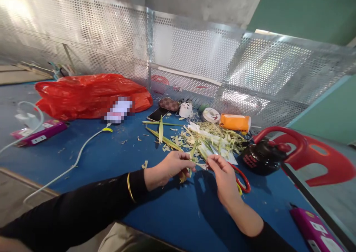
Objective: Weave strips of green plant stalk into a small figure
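My left hand [169,167] is closed, pinching a thin pale-green leaf strip [198,164] over the blue table [116,159]. My right hand [224,179] is closed too, pinching the other end of the same strip close to the left fingertips. Under the right hand lie red-handled scissors [242,179], with their blades pointing into a pile of cut green and white leaf scraps [211,139]. A long green leaf blade [160,129] lies left of the pile.
A red plastic bag [89,94] lies at the back left, a phone [158,113], small pouch [169,104], orange pack [235,122] and tape roll [210,115] by the perforated metal screen [194,59]. Black kettle [263,153] with red handle stands right. Purple power strips [41,132] and white cable [80,152] lie left.
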Tool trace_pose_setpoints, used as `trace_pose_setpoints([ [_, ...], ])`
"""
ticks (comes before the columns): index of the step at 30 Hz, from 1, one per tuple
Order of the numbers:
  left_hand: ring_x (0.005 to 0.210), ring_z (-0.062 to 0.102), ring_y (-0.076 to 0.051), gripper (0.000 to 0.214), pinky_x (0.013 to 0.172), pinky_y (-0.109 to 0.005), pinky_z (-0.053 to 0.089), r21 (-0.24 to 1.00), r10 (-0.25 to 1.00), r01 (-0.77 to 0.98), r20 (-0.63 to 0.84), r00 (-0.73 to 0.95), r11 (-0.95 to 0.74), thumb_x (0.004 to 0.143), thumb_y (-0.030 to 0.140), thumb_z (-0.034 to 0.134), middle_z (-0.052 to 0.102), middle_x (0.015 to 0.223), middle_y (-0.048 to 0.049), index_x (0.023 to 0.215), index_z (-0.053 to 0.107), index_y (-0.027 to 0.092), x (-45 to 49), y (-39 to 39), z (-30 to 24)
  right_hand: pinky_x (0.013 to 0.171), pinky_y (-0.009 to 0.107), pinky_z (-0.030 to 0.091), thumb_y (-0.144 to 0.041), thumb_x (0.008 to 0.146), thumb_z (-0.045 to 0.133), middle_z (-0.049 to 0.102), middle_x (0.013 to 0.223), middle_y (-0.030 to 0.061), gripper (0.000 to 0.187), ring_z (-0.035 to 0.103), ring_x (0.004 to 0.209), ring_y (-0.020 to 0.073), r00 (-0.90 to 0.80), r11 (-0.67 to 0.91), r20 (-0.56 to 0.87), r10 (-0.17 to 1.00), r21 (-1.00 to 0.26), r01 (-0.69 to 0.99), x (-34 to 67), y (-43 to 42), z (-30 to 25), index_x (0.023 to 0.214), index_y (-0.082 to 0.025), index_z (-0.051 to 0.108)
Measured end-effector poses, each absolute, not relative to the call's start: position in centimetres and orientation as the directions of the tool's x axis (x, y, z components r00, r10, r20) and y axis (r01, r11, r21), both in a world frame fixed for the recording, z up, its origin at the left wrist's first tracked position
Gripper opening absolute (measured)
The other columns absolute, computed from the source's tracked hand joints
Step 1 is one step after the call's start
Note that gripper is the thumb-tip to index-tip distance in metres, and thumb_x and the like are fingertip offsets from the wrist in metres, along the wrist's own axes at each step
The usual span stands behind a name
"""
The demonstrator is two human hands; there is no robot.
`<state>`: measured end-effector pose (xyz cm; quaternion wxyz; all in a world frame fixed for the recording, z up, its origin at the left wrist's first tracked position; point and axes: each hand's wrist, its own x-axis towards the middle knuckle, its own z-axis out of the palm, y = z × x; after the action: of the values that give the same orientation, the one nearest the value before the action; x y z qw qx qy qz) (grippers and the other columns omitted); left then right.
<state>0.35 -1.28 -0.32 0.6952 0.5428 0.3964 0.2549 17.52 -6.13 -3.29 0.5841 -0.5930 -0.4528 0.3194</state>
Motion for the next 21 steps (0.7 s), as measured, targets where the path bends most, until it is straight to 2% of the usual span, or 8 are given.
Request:
trace_pose_setpoints([
  [3, 0.046, 0.05, -0.007, 0.017, 0.045, -0.019, 0.038, 0.956, 0.809, 0.094, -0.285, 0.515, 0.277, 0.068, 0.029, 0.065, 0.064, 0.066, -0.0019, 0.062, 0.055, 0.016, 0.3, -1.3, 0.1, 0.089, 0.038, 0.048, -0.04, 0.084, 0.06, 0.065, 0.108, 0.0081, 0.031, 0.061, 0.101, 0.0235, 0.322, 0.206, 0.349, 0.88, -0.892, 0.402, 18.1, -6.1, -3.2, 0.108, -0.02, 0.061],
  [5, 0.046, 0.049, -0.006, 0.018, 0.044, -0.018, 0.035, 0.963, 0.82, 0.1, -0.266, 0.507, 0.251, 0.068, 0.028, 0.065, 0.063, 0.063, -0.0012, 0.061, 0.054, 0.016, 0.3, -1.3, 0.1, 0.099, 0.041, 0.042, -0.036, 0.087, 0.059, 0.059, 0.124, 0.0098, 0.032, 0.054, 0.116, 0.0251, 0.133, 0.328, 0.504, 0.853, -0.717, 0.615, 18.2, -6.2, -2.9, 0.115, -0.022, 0.061],
  [7, 0.045, 0.048, -0.007, 0.016, 0.044, -0.019, 0.035, 0.971, 0.824, 0.112, -0.238, 0.514, 0.21, 0.067, 0.028, 0.064, 0.06, 0.057, 0.0003, 0.06, 0.055, 0.016, 0.4, -1.3, 0.0, 0.101, 0.043, 0.04, -0.032, 0.089, 0.057, 0.06, 0.125, 0.0091, 0.029, 0.052, 0.119, 0.0253, -0.076, 0.436, 0.563, 0.823, -0.541, 0.719, 18.2, -6.3, -2.7, 0.116, -0.024, 0.062],
  [10, 0.044, 0.047, -0.007, 0.014, 0.044, -0.02, 0.033, 0.974, 0.823, 0.154, -0.223, 0.522, 0.167, 0.067, 0.027, 0.063, 0.056, 0.052, 0.0016, 0.061, 0.058, 0.016, 0.4, -1.2, 0.0, 0.098, 0.044, 0.041, -0.027, 0.092, 0.054, 0.07, 0.105, 0.0063, 0.019, 0.062, 0.102, 0.0235, -0.222, 0.49, 0.545, 0.809, -0.413, 0.768, 18.2, -6.4, -2.7, 0.105, -0.024, 0.066],
  [14, 0.047, 0.049, -0.007, 0.017, 0.045, -0.019, 0.032, 0.97, 0.816, 0.141, -0.242, 0.525, 0.197, 0.068, 0.03, 0.064, 0.062, 0.061, -0.0006, 0.062, 0.059, 0.015, 0.3, -1.1, 0.1, 0.099, 0.043, 0.036, -0.028, 0.094, 0.052, 0.072, 0.083, 0.0016, 0.017, 0.066, 0.078, 0.0187, -0.188, 0.437, 0.549, 0.814, -0.366, 0.821, 18.1, -6.5, -2.9, 0.086, -0.022, 0.066],
  [18, 0.048, 0.049, -0.007, 0.017, 0.045, -0.019, 0.032, 0.962, 0.815, 0.136, -0.271, 0.513, 0.235, 0.068, 0.03, 0.065, 0.062, 0.063, -0.0017, 0.063, 0.059, 0.014, 0.1, -0.9, 0.1, 0.092, 0.037, 0.039, -0.029, 0.095, 0.049, 0.07, 0.078, 0.0015, 0.022, 0.064, 0.077, 0.0182, -0.183, 0.4, 0.512, 0.839, -0.353, 0.846, 18.1, -6.5, -2.5, 0.08, -0.021, 0.063],
  [21, 0.049, 0.049, -0.008, 0.018, 0.045, -0.019, 0.031, 0.969, 0.841, 0.147, -0.246, 0.481, 0.199, 0.069, 0.032, 0.065, 0.063, 0.065, -0.002, 0.064, 0.059, 0.015, 0.0, -0.5, -0.2, 0.08, 0.033, 0.043, -0.028, 0.094, 0.049, 0.069, 0.083, 0.0028, 0.02, 0.064, 0.08, 0.0194, -0.202, 0.304, 0.348, 0.915, -0.269, 0.914, 18.6, -6.3, -1.7, 0.083, -0.021, 0.063],
])
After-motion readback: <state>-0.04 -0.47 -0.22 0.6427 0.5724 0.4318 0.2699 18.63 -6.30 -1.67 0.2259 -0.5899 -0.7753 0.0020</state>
